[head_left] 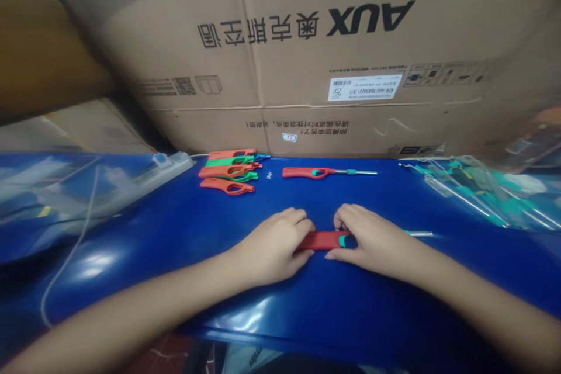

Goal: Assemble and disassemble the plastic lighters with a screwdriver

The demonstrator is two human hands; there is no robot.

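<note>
Between my two hands a red long-nosed lighter (323, 240) lies level just above or on the blue table; I cannot tell which. My left hand (280, 245) is closed around its handle end. Near the teal trigger, my right hand (372, 239) grips the other end with thumb and fingers. The metal nozzle sticks out to the right behind that hand, and part of the body is hidden. Beyond my hands rests another red long-nosed lighter (307, 172), complete with teal trigger and metal tube.
Several orange and green lighter shells (225, 186) lie stacked at the back left. Small metal bits (269, 175) sit beside them. At right are clear bags of teal parts with metal tubes (477, 193). A power strip (169, 166) and cable stand left; a large cardboard box (280, 82) walls the back.
</note>
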